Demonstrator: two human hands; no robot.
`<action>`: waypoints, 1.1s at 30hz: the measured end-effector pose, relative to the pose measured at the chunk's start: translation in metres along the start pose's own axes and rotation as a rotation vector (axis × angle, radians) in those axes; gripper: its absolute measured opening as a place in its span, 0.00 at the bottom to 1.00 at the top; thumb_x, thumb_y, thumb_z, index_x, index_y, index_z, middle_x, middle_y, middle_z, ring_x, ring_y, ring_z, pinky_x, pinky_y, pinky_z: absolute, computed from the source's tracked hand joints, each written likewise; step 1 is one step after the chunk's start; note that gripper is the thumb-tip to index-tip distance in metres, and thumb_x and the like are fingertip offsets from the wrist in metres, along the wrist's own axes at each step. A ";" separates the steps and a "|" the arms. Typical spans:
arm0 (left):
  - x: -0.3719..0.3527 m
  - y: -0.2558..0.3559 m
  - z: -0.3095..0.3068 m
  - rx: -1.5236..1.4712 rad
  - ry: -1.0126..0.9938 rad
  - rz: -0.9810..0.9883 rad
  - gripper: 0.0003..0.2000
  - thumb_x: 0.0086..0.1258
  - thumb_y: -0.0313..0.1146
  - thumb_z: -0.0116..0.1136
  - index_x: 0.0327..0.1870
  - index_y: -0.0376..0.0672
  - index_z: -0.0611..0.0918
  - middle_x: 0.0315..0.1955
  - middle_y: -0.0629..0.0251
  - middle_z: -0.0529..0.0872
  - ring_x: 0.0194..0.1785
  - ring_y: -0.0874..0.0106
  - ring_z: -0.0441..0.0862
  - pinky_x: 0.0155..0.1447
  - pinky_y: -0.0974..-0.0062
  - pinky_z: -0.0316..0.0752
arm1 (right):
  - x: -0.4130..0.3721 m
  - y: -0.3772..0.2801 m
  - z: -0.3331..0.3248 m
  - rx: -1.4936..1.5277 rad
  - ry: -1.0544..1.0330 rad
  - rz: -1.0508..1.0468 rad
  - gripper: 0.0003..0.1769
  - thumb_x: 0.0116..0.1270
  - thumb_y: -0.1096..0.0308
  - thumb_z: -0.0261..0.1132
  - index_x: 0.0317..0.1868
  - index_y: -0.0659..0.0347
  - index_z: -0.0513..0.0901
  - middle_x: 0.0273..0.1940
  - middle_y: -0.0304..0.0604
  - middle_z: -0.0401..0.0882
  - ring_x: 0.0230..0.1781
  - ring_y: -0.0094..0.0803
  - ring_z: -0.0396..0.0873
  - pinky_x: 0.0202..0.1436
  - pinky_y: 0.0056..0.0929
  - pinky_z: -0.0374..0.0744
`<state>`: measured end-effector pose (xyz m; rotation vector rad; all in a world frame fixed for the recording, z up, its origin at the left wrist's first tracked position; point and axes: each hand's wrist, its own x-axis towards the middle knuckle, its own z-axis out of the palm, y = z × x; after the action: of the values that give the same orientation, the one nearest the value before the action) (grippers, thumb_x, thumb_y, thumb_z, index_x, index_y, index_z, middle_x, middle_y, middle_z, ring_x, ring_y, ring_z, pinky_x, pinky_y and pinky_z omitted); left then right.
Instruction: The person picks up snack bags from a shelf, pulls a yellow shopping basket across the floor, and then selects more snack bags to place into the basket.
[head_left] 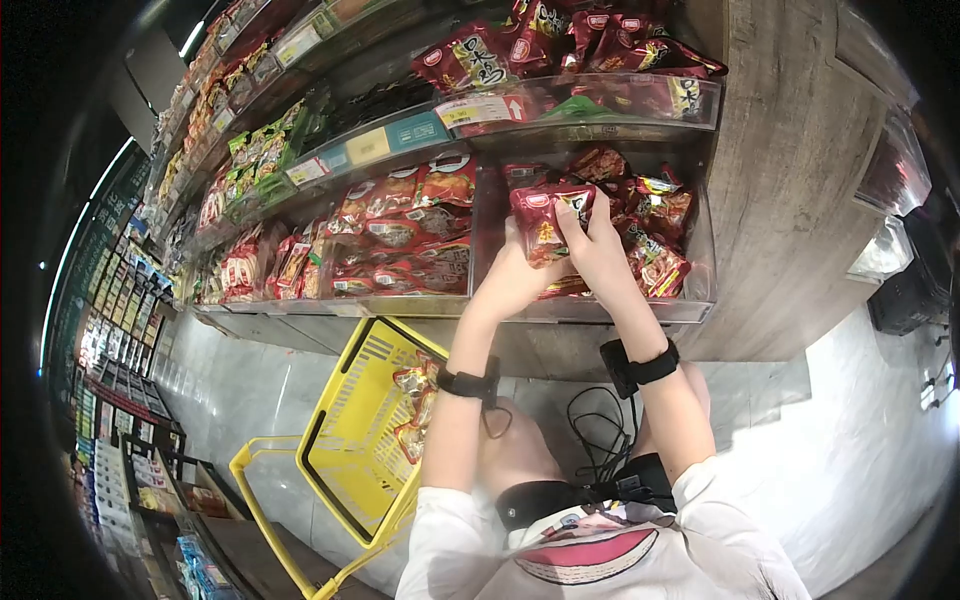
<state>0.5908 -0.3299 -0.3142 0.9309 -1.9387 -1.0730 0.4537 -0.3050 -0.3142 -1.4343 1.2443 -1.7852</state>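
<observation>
Both my hands hold one dark red snack packet (541,222) in front of the lower shelf bin. My left hand (520,275) grips it from below on its left side, the fingers partly hidden behind it. My right hand (597,243) pinches its right side, thumb across the printed front. Around and behind it, the clear bin (712,285) holds several similar red packets (655,258), lying loosely in a heap. The print on the held packet is too small to read fully.
A yellow shopping basket (350,400) with red snack packets (415,410) stands on the floor at lower left. Dark red bags (480,55) fill the shelf above. A wooden panel (790,180) borders the bins on the right. Black cables (597,435) hang between my knees.
</observation>
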 end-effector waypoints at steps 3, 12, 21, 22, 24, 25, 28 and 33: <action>-0.006 0.017 0.005 0.199 0.114 0.057 0.38 0.57 0.41 0.69 0.60 0.34 0.56 0.45 0.48 0.81 0.52 0.57 0.81 0.52 0.68 0.75 | -0.003 -0.009 -0.003 -0.012 0.005 -0.049 0.35 0.67 0.54 0.60 0.66 0.67 0.58 0.55 0.59 0.73 0.58 0.43 0.73 0.62 0.34 0.68; -0.058 0.045 0.001 0.309 0.357 0.253 0.34 0.56 0.39 0.69 0.59 0.39 0.61 0.46 0.46 0.81 0.47 0.51 0.81 0.47 0.61 0.78 | -0.022 -0.011 -0.005 0.250 -0.180 -0.164 0.34 0.65 0.62 0.63 0.66 0.66 0.59 0.54 0.44 0.73 0.54 0.28 0.72 0.59 0.27 0.69; -0.163 0.039 -0.053 -0.208 0.381 -0.062 0.33 0.57 0.29 0.70 0.61 0.37 0.64 0.50 0.62 0.80 0.52 0.73 0.79 0.56 0.73 0.75 | -0.103 -0.043 0.057 0.199 -0.481 -0.084 0.34 0.66 0.63 0.61 0.67 0.65 0.56 0.55 0.56 0.74 0.55 0.39 0.76 0.59 0.33 0.71; -0.173 0.026 -0.059 -0.250 0.442 -0.084 0.31 0.57 0.28 0.69 0.60 0.36 0.66 0.50 0.62 0.80 0.52 0.73 0.79 0.56 0.74 0.75 | -0.109 -0.034 0.069 0.211 -0.533 -0.047 0.33 0.67 0.64 0.59 0.68 0.65 0.56 0.55 0.57 0.74 0.55 0.39 0.76 0.59 0.34 0.71; -0.186 0.017 -0.063 -0.454 0.602 -0.111 0.22 0.61 0.25 0.64 0.56 0.37 0.71 0.49 0.61 0.80 0.48 0.75 0.79 0.54 0.74 0.76 | -0.118 -0.037 0.086 0.211 -0.629 0.110 0.28 0.69 0.63 0.58 0.65 0.63 0.60 0.49 0.57 0.78 0.46 0.38 0.80 0.50 0.31 0.76; -0.193 0.011 -0.062 -0.462 0.666 -0.157 0.21 0.63 0.27 0.62 0.57 0.38 0.71 0.48 0.61 0.80 0.47 0.74 0.80 0.51 0.74 0.77 | -0.123 -0.034 0.095 0.202 -0.652 0.166 0.27 0.69 0.63 0.58 0.64 0.62 0.62 0.46 0.56 0.80 0.43 0.37 0.82 0.47 0.31 0.77; -0.213 -0.013 -0.060 -0.616 0.747 -0.296 0.21 0.67 0.35 0.58 0.59 0.39 0.69 0.46 0.61 0.81 0.44 0.73 0.82 0.43 0.75 0.80 | -0.141 0.003 0.125 0.093 -0.638 0.193 0.23 0.69 0.58 0.57 0.58 0.62 0.70 0.38 0.55 0.82 0.36 0.38 0.83 0.41 0.31 0.78; -0.239 -0.072 -0.063 -0.464 0.718 -0.577 0.21 0.71 0.46 0.52 0.58 0.43 0.70 0.40 0.63 0.82 0.33 0.74 0.83 0.27 0.78 0.79 | -0.156 0.025 0.136 -0.072 -0.772 0.469 0.24 0.69 0.57 0.57 0.60 0.62 0.70 0.43 0.56 0.81 0.43 0.41 0.82 0.48 0.33 0.77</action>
<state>0.7759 -0.1792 -0.4113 1.3913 -0.8063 -1.2008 0.6251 -0.2302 -0.4063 -1.4938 1.0897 -0.7600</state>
